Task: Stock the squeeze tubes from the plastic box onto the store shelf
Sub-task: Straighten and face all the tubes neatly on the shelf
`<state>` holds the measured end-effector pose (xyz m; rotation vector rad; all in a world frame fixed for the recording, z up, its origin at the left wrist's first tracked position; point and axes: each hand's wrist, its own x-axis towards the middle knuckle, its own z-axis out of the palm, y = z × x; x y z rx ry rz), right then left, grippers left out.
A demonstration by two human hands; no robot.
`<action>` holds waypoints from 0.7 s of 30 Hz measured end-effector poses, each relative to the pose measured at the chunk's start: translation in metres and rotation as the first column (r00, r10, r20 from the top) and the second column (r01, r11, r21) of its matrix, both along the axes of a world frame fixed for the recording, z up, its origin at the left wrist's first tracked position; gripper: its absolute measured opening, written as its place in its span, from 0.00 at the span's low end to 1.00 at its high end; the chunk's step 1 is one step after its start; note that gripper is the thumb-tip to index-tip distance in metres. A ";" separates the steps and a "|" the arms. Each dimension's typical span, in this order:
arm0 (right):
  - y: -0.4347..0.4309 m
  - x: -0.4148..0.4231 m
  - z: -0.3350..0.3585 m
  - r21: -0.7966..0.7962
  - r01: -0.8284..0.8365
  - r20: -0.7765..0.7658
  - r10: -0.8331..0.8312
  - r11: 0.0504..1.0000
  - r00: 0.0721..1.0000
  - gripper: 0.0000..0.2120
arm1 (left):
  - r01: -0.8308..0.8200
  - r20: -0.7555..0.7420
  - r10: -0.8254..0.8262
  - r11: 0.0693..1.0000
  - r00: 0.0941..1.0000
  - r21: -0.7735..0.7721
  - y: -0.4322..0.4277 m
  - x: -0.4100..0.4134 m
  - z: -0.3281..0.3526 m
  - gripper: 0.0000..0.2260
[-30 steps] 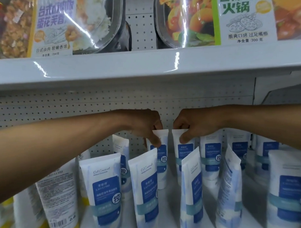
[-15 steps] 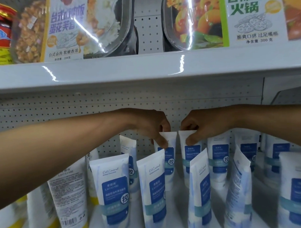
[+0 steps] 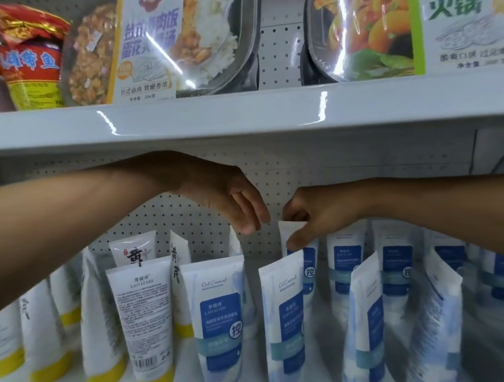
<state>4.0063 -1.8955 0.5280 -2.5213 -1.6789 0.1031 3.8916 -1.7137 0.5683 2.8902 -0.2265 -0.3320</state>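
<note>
1. Head view, hands: they are apart. My right hand [image 3: 315,218], centre right, pinches the crimped top of a back-row tube [image 3: 298,235], thumb on its face. My left hand [image 3: 227,198], centre frame, grips nothing, fingers loosely extended. Its fingertips [image 3: 251,226] hang just above a half-hidden tube [image 3: 235,243]. I cannot tell whether they touch it.
2. Task items: the blue-label squeeze tubes stand cap-down in rows on the lower shelf [image 3: 324,373], from centre to the right edge. The plastic box is not in frame.
3. Hazard: a front tube [image 3: 286,315] stands directly before the pinched one and overlaps it. Each tube rests on a narrow cap, so a dropped wrist would likely topple the front row in sequence.
4. Hazard: if I let go while the back-row tube is off vertical, I judge it will lean on the pegboard [image 3: 204,217] or fall against its neighbour.
5. Hazard: the upper shelf lip [image 3: 247,125] sits close above my left wrist. Lifting while drawing back would strike it.
6. Hazard: my left forearm crosses above a yellow-capped tube [image 3: 139,309] at lower left, a different product. A sagging arm could knock it into the blue rows.
</note>
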 end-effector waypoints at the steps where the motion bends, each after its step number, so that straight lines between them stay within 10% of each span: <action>1: 0.003 -0.001 -0.001 -0.006 -0.005 0.005 0.005 1.000 1.000 0.12 | -0.007 0.035 0.009 0.998 0.999 -0.060 -0.001 -0.001 -0.004 0.20; 4: 0.008 -0.001 -0.001 -0.012 -0.002 0.005 0.002 1.000 1.000 0.12 | 0.001 0.107 0.024 0.972 0.994 -0.234 -0.003 0.000 -0.013 0.20; 21: 0.006 0.001 -0.005 -0.058 0.025 0.031 -0.024 0.998 0.999 0.07 | 0.057 -0.020 -0.060 0.987 0.998 -0.147 0.008 0.006 -0.011 0.18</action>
